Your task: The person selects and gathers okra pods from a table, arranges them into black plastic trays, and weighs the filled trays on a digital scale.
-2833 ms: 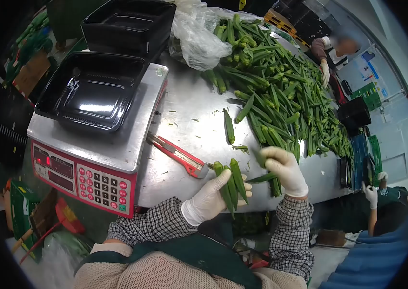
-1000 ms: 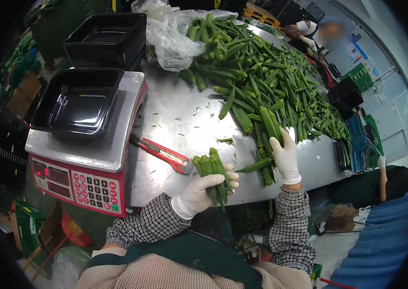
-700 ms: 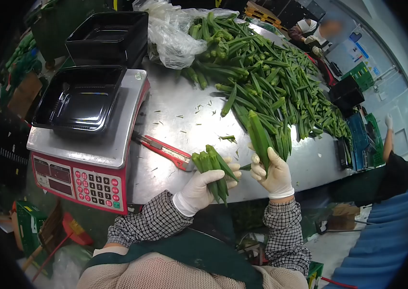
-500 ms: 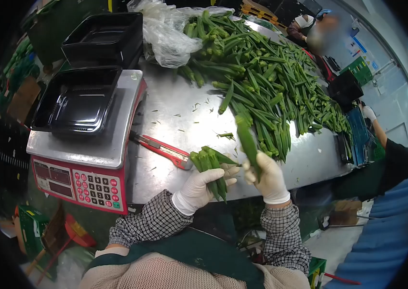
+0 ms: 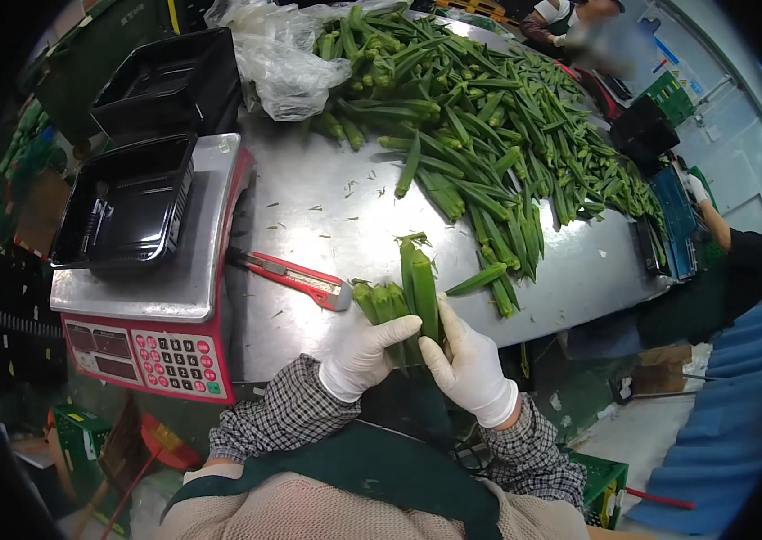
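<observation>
My left hand (image 5: 360, 363), in a white glove, is closed around several okra pods (image 5: 383, 304) with their stem ends up. My right hand (image 5: 471, 367), gloved too, pinches a larger okra pod (image 5: 425, 292) upright right beside that bunch, at the table's near edge. Its fingertips almost meet the left thumb. The lower ends of the pods are partly hidden by the hands. Just beyond the left hand lies a red utility knife (image 5: 298, 277). A big okra heap (image 5: 489, 135) covers the far and right side of the metal table (image 5: 309, 238).
A red and silver scale (image 5: 142, 297) at left carries a black plastic tray (image 5: 124, 202). Stacked black trays (image 5: 169, 85) stand behind it, beside a clear plastic bag (image 5: 286, 67). Co-workers are at the far end and at the right (image 5: 741, 270), near a blue crate (image 5: 671, 225).
My right hand has moved left and down, bringing its okra pod against the bunch in my left hand. The view has shifted slightly. The right-hand co-worker has come further into view.
</observation>
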Demonstrator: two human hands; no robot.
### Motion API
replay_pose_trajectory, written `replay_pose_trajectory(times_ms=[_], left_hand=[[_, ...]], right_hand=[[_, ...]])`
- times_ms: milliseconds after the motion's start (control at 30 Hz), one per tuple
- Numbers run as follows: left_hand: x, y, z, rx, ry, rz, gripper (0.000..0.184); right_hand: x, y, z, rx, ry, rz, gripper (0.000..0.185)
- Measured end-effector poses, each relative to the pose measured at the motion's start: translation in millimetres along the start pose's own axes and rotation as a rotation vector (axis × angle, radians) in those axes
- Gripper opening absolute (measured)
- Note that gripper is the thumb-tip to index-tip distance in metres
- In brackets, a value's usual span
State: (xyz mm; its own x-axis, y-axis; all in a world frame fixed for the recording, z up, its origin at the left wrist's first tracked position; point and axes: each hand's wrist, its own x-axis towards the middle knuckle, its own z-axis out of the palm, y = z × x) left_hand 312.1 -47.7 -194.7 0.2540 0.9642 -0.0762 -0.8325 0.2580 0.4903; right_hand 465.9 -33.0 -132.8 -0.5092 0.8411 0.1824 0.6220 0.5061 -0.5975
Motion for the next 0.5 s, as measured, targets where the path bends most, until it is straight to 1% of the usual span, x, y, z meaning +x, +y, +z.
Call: replay_pose_trajectory(times_ms=[33,133,200,233,300,333,367,400,467,500], left_hand=[[0,1,0,0.021,-0.013,-0.008,0.044],[0,2,2,0.070,-0.042,-0.033,0.048],[-1,1,2,0.083,-0.037,-0.046,0.050],[-1,2,4,0.059,-0.030,-0.032,0.045],[-3,6,13,0.012,-0.015,-0.005,0.036],[-2,6,13,0.031,-0.044,0.016,0.041],[-1,5,14,0.051,-0.076,0.034,0.046],[0,4,14,0.070,-0.110,0.047,0.051],[1,-1,8,0.082,-0.087,0.024,0.050],[1,-2,4,0.089,-0.075,0.011,0.049]], right_hand=[[1,-1,0,-0.059,0.034,-0.070,0.053],[-1,-6,-8,-0.146,-0.094,-0.010,0.046],[0,-2,-13,-0.085,-0.100,0.032,0.040],[1,0,-15,-0.054,-0.103,0.053,0.037],[6,3,-17,-0.010,0.040,0.037,0.033],[10,4,-18,0.011,0.111,0.028,0.031],[14,4,-19,0.024,0.125,0.096,0.031],[18,3,-19,0.072,0.102,0.062,0.032],[25,2,-17,0.163,0.063,-0.007,0.033],[27,5,-10,0.259,0.034,-0.031,0.036]])
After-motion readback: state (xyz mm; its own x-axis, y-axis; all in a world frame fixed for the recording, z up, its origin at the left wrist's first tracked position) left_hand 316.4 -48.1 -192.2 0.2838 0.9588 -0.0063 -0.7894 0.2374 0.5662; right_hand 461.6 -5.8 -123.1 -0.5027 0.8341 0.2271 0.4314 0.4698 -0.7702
